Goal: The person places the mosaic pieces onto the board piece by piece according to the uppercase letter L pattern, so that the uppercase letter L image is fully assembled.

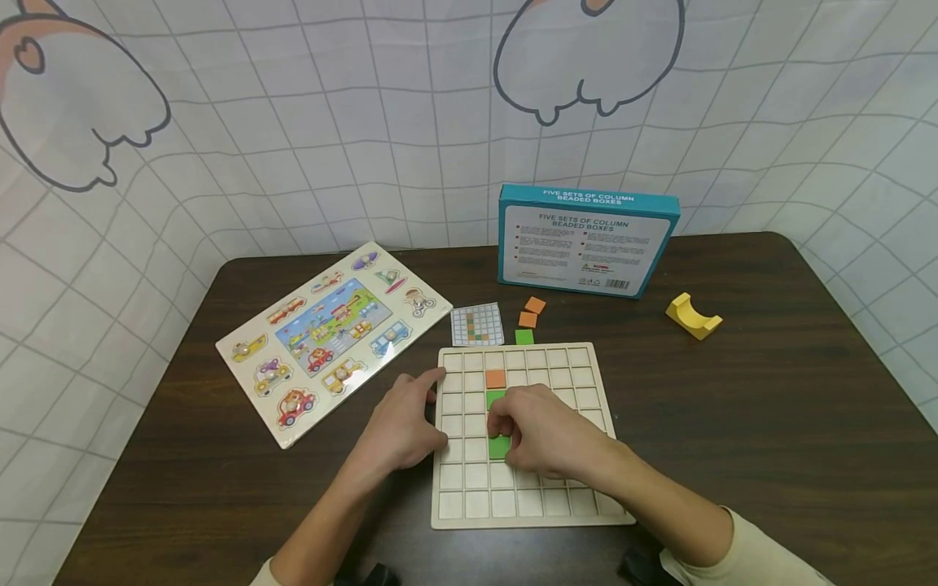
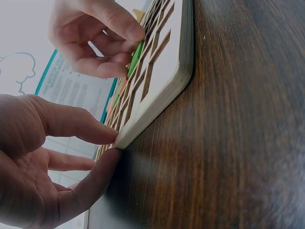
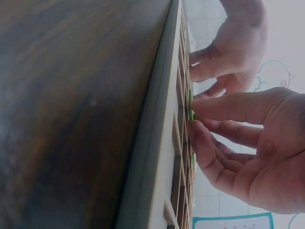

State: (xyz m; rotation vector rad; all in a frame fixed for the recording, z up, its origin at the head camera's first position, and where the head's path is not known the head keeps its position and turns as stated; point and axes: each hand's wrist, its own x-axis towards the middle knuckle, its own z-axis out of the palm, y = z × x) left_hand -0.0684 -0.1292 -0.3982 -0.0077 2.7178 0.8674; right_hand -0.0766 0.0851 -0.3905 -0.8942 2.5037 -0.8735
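Observation:
A pale wooden grid board [image 1: 469,502] lies on the dark table. My right hand [image 1: 553,431] is over its middle, thumb and fingertips pinching a green square tile [image 1: 500,448] at one of the cells; the right wrist view shows this pinch [image 3: 191,114] from the side. Farther up that column sit an orange tile [image 1: 495,379] and another green tile [image 1: 494,399], the latter partly hidden by the right hand. My left hand [image 1: 401,423] touches the board's left edge, thumb and index finger spread apart along it.
Behind the board lie a small printed pattern card [image 1: 478,325], two orange tiles [image 1: 528,319] and a loose green tile [image 1: 523,337]. A vehicle puzzle board [image 1: 293,366] lies at left. A teal box [image 1: 586,244] stands at the back, with a yellow curved block [image 1: 692,317] to its right.

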